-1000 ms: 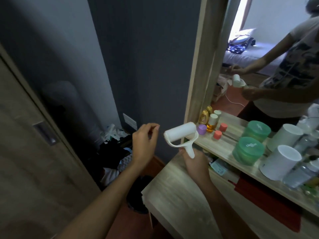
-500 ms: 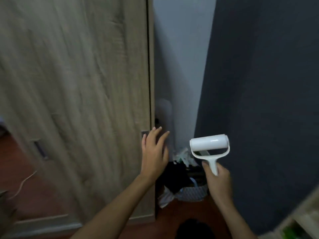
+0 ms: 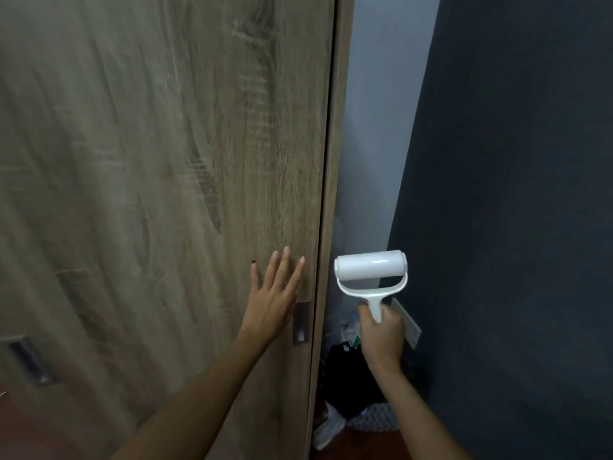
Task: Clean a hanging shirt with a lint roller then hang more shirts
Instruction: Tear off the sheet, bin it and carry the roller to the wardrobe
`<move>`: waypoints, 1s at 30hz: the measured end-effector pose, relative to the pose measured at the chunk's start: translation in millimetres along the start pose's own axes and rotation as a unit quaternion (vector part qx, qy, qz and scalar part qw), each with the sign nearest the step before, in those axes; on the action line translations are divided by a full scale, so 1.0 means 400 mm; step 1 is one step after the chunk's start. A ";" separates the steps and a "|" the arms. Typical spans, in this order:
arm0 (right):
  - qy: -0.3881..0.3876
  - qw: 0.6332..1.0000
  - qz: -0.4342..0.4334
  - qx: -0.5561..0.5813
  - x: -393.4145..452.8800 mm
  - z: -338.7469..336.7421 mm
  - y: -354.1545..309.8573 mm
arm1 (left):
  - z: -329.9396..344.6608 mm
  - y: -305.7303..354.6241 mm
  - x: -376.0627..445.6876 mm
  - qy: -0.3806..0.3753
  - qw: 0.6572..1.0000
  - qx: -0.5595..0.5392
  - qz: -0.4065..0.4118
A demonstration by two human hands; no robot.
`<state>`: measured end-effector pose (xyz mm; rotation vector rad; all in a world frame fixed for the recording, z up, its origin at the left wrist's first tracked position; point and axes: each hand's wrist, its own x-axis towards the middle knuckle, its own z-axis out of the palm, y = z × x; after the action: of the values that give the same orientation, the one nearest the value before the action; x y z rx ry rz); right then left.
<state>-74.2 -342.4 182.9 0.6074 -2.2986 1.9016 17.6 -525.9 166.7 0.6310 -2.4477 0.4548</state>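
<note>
A white lint roller (image 3: 371, 267) stands upright in front of the gap beside the wardrobe, its roll level and its handle pointing down. My right hand (image 3: 381, 333) grips that handle. My left hand (image 3: 272, 295) has straight, spread fingers laid against the wooden wardrobe door (image 3: 166, 194), just left of a recessed metal handle (image 3: 301, 323) near the door's right edge. No shirt is in view.
A second recessed handle (image 3: 28, 360) sits low at the left of the wardrobe front. A dark blue-grey wall (image 3: 514, 194) with a socket plate (image 3: 409, 327) stands at the right. Dark clothes and bags (image 3: 358, 403) are piled on the floor in the narrow gap.
The view has swung left from the dresser and mirror to the wardrobe. My left hand opened and reached up to the door beside its handle. The roller stays in my right hand, raised upright.
</note>
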 end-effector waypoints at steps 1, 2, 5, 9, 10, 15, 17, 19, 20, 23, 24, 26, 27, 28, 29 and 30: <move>0.000 1.000 0.009 0.005 0.004 0.025 0.006 | 0.020 -0.013 0.010 -0.001 1.000 0.005 0.012; -0.002 1.000 0.017 0.011 0.007 0.050 0.013 | 0.038 -0.024 0.016 -0.001 1.000 0.008 0.022; -0.015 0.999 0.034 0.025 0.012 0.114 0.028 | 0.082 -0.039 0.028 0.014 0.999 0.014 0.036; -0.022 0.997 0.033 0.067 0.027 0.174 0.019 | 0.123 -0.032 0.039 0.028 0.999 0.011 0.026; -0.021 0.997 0.024 0.069 0.031 0.185 0.012 | 0.127 -0.030 0.040 0.030 0.999 0.009 0.024; -0.019 0.993 0.019 0.118 0.050 0.217 -0.029 | 0.138 -0.031 0.040 0.038 0.999 0.014 0.025; -0.018 0.989 0.016 0.146 0.049 0.224 -0.043 | 0.141 -0.029 0.040 0.033 0.999 0.030 0.019; -0.018 0.986 0.017 0.165 0.053 0.233 -0.054 | 0.144 -0.029 0.040 0.026 0.999 0.040 0.014; -0.020 0.986 0.013 0.166 0.056 0.235 -0.058 | 0.144 -0.028 0.040 0.024 0.999 0.044 0.014; -0.029 0.985 -0.009 0.170 0.070 0.235 -0.078 | 0.147 -0.027 0.035 0.028 0.998 0.051 0.015; -0.034 0.984 -0.016 0.173 0.075 0.235 -0.083 | 0.148 -0.029 0.035 0.032 0.998 0.051 0.014; -0.051 0.982 -0.028 0.179 0.083 0.234 -0.090 | 0.149 -0.036 0.031 0.038 0.998 0.056 0.014; -0.063 0.981 -0.029 0.180 0.086 0.235 -0.089 | 0.149 -0.042 0.026 0.039 0.997 0.060 0.013; -0.073 0.981 -0.026 0.180 0.088 0.235 -0.087 | 0.149 -0.048 0.020 0.039 0.997 0.064 0.010; -0.083 0.980 -0.020 0.179 0.088 0.235 -0.085 | 0.147 -0.056 0.015 0.038 0.997 0.068 0.007; -0.093 0.979 -0.013 0.181 0.086 0.234 -0.081 | 0.146 -0.065 0.008 0.038 0.997 0.071 0.003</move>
<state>-77.5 -445.3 203.4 0.8824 -2.0380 2.3634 3.5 -574.5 127.8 0.6521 -2.3608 0.6485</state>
